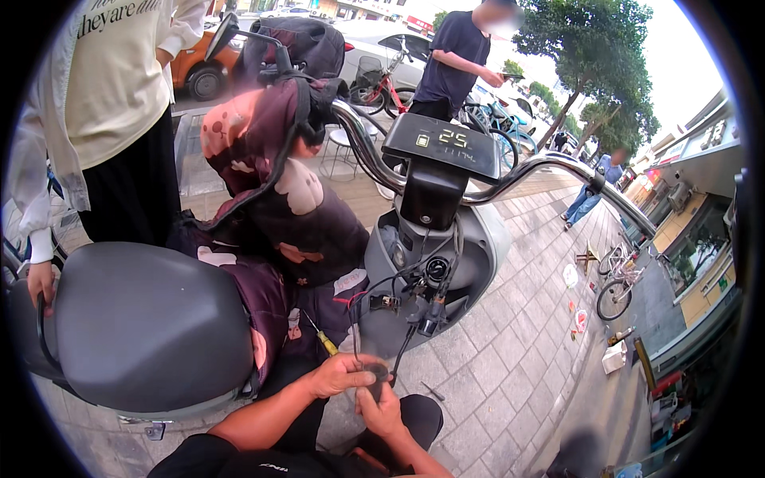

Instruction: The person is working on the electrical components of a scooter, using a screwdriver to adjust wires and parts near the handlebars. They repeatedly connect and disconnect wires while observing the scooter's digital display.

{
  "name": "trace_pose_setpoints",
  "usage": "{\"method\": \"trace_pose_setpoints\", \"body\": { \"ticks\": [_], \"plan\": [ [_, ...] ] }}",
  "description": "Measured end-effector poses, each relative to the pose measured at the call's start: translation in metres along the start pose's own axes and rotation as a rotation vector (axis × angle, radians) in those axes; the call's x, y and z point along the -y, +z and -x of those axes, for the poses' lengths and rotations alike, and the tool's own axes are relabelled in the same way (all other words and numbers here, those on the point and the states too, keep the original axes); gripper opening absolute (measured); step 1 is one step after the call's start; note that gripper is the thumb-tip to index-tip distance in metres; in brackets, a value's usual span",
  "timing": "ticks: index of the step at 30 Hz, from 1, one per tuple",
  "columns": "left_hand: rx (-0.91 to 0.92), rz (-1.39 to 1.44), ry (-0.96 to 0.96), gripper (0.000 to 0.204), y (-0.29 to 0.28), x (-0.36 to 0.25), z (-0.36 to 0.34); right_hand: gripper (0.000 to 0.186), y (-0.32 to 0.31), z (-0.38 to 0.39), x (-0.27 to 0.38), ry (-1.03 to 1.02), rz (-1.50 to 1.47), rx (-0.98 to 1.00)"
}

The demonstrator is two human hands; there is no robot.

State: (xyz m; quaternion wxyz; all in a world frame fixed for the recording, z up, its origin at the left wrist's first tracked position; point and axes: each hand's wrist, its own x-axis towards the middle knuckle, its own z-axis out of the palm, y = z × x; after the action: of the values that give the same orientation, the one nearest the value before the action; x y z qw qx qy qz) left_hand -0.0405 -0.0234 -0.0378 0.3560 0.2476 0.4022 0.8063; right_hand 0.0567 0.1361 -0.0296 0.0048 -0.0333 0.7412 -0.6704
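Note:
My left hand (343, 374) and my right hand (381, 410) are closed on a small dark part (373, 381) with cables at it, low in the middle. Above them, exposed wiring and connectors (386, 303) hang in the open front of a scooter, whose body (482, 255) is light grey. A yellow-handled screwdriver (327, 342) lies on the dark floral quilted cover (311, 223). The black seat (147, 319) is to the left, and the handlebar display (442, 147) is at the top. What exactly the part is, I cannot make out.
A person (119, 103) at left has a hand (41, 283) by the seat's rear handle. Another person (454, 64) stands beyond the handlebar, and a third (598, 187) is on the pavement (510, 334). Bicycles (617, 283), a shopfront (693, 247), cars (203, 76) and trees (566, 56) surround the scooter.

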Motion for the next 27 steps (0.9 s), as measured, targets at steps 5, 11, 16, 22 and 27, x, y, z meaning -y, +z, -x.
{"method": "trace_pose_setpoints", "body": {
  "ticks": [5,11,16,22,27],
  "plan": [
    [0.002,-0.022,0.003,0.053,-0.0007,0.0008,0.0012,0.017,0.0010,0.0015,-0.0053,0.002,-0.015,-0.021],
    [-0.009,-0.004,-0.004,0.053,0.0000,0.0007,0.0015,0.016,0.0019,0.0016,-0.0026,0.027,-0.015,-0.031],
    [-0.014,-0.005,-0.011,0.053,0.0002,-0.0010,0.0003,0.014,0.0012,0.0004,-0.0021,0.013,-0.015,-0.016],
    [-0.006,0.003,-0.003,0.053,-0.0001,0.0001,0.0004,0.014,0.0015,0.0013,-0.0008,0.027,0.015,-0.025],
    [-0.007,0.008,0.001,0.054,0.0013,0.0009,0.0021,0.015,0.0024,0.0028,-0.0018,0.024,-0.008,-0.021]
  ]
}}
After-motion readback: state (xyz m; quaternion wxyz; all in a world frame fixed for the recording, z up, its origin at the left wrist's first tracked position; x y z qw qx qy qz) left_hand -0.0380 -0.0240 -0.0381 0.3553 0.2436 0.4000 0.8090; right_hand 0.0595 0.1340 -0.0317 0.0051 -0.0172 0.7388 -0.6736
